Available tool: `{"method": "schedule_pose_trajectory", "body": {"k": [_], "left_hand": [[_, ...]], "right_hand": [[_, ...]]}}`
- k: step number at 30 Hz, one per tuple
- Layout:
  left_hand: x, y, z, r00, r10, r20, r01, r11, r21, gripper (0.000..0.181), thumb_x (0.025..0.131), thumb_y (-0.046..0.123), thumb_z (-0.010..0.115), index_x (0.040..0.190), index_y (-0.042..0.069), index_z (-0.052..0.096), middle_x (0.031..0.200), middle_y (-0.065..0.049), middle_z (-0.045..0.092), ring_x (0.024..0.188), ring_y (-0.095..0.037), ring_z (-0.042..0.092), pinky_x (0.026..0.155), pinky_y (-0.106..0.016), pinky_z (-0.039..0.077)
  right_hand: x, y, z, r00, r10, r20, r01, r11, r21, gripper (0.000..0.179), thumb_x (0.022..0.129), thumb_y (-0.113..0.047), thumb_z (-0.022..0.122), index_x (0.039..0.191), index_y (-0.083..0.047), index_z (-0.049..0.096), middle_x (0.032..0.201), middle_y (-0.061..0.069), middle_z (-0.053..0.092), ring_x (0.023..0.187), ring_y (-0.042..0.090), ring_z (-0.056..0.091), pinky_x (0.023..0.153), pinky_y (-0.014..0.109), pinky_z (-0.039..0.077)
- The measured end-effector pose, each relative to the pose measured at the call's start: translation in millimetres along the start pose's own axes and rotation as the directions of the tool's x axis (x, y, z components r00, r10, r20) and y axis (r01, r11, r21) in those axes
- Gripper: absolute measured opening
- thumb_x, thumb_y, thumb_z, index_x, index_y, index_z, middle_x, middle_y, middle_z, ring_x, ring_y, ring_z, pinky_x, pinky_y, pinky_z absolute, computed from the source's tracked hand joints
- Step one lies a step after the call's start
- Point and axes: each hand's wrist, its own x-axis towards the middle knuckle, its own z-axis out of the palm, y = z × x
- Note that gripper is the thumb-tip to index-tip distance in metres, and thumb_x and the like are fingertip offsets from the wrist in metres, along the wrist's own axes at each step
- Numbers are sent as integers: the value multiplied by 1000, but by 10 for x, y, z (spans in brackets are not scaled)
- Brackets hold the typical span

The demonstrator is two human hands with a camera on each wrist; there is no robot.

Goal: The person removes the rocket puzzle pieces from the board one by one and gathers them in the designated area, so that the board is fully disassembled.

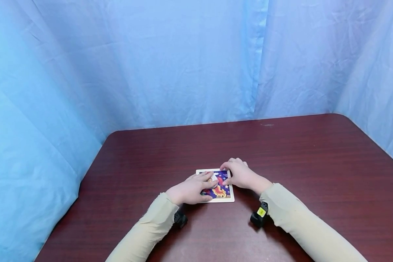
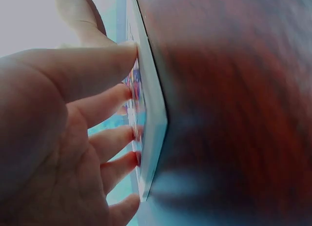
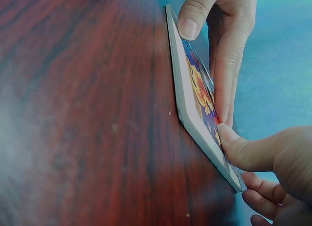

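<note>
A small picture board (image 1: 229,199) with a white border lies flat on the table. Its picture is purple, yellow and red. My left hand (image 1: 193,189) rests across the board's left part, and in the left wrist view its spread fingertips touch the printed face. At the right side is my right hand (image 1: 243,176). Its thumb (image 3: 243,150) presses the picture near the edge, while the other fingers bend at the far right corner. Both hands hide part of the picture, including much of its left side.
The board lies on a dark red wood-grain table (image 1: 170,149) with rounded far corners. Light blue curtains (image 1: 183,65) hang behind it and along both sides. Black wrist cameras (image 1: 258,218) sit beneath the forearms, close to the tabletop.
</note>
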Motion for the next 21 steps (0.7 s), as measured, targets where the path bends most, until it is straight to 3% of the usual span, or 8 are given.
{"method": "schedule_pose_trajectory", "body": {"k": [8, 13, 17, 21], "left_hand": [[-11, 39, -1, 1000, -8, -24, 8, 1000, -4, 55, 90, 27, 62, 141, 16, 46, 153, -13, 30, 143, -26, 25, 115, -42, 21], [-9, 32, 10, 1000, -10, -19, 10, 1000, -10, 55, 91, 27, 61, 142, 17, 45, 154, -12, 30, 144, -26, 24, 116, -40, 21], [-3, 25, 21, 1000, -15, -8, 15, 1000, -27, 55, 91, 27, 61, 143, 18, 44, 155, -11, 28, 144, -26, 21, 116, -40, 20], [4, 26, 20, 1000, -20, -3, 20, 999, -32, 56, 91, 28, 61, 143, 19, 43, 155, -10, 27, 145, -25, 20, 116, -40, 20]], "right_hand": [[-10, 16, 27, 1000, -10, -26, 10, 1000, 17, 38, 75, -22, 80, 107, -8, 65, 100, 9, 58, 99, 28, 49, 82, 44, 37], [-38, 38, 26, 995, -64, -80, 66, 998, 16, 38, 73, -23, 81, 103, -8, 63, 98, 7, 58, 95, 26, 52, 81, 44, 37], [-56, 66, 6, 990, -100, -98, 102, 994, 23, 36, 74, -21, 81, 101, -7, 63, 95, 5, 59, 87, 20, 56, 83, 41, 45], [-64, 92, -4, 990, -107, -96, 111, 993, 42, 33, 76, -18, 80, 102, -6, 64, 92, 4, 58, 80, 15, 53, 74, 33, 49]]}}
